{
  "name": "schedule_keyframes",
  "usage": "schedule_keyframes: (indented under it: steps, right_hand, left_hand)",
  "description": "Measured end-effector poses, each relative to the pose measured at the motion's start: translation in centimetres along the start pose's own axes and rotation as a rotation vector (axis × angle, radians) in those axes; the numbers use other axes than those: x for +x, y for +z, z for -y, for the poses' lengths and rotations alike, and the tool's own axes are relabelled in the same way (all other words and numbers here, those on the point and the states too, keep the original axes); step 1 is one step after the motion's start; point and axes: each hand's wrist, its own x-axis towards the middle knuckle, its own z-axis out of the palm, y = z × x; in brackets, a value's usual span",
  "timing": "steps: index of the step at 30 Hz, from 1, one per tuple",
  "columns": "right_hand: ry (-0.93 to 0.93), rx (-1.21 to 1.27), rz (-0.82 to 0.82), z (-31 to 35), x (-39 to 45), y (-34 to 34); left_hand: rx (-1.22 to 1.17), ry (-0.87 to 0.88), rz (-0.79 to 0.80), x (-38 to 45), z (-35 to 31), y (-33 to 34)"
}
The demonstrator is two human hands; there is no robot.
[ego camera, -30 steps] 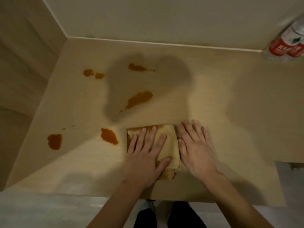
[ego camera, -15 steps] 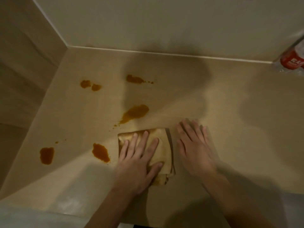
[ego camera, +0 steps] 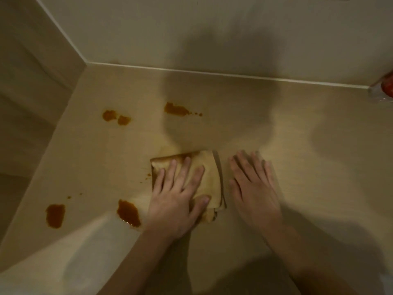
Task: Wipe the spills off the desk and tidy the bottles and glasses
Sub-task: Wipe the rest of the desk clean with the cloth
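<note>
Head view of a wiping stroke in progress. The folded cloth (ego camera: pixel 204 177), pressed flat under the left hand (ego camera: pixel 176 201), now lies over the spot where a long orange spill showed half a second ago; that spill is gone from sight and a faint pale smear trails from the cloth's far-left corner. The right hand (ego camera: pixel 253 188), which a second ago overlapped the cloth's right edge, now rests just beside it, palm down on the bare surface (ego camera: pixel 308 158). Both hands lie with fingers straight and spread (neither curls round anything). Judged from this, one spill has been taken up and the cloth is working toward the rest.

Spills not yet wiped: a blot (ego camera: pixel 128 212) just left of the left wrist, a blot near the left edge (ego camera: pixel 55 215), a pair of small blots (ego camera: pixel 116 118) further back, and a streak with fine drops (ego camera: pixel 176 109) behind the cloth; tiny specks also sit near the cloth's left edge.

A bottle (ego camera: pixel 382 88) with a red label shows partly at the right margin, against the back wall; no glasses are in view. The surface is pale wood-grain, set in a corner between a plain back wall (ego camera: pixel 191 35) and a left side panel (ego camera: pixel 32 81), dimly lit, with soft shadows across the middle
</note>
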Motion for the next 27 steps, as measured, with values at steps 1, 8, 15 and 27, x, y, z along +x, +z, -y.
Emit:
schedule_keyframes:
  steps: [1,8,15,27]
  right_hand:
    - [0.003,0.007,-0.002,0.1,0.1,0.1]
    - [0.068,0.025,-0.063,0.8,3.1,0.4]
    - [0.126,0.037,-0.109,0.3,5.5,-0.4]
    - [0.132,-0.106,-0.060,-1.3,9.5,-1.4]
  left_hand:
    - [-0.003,0.006,-0.003,-0.1,0.0,0.0]
    - [0.026,0.041,0.018,8.4,1.7,-2.0]
    - [0.044,0.087,0.009,7.6,1.6,-1.8]
    - [0.109,0.122,-0.022,14.3,1.5,-3.5]
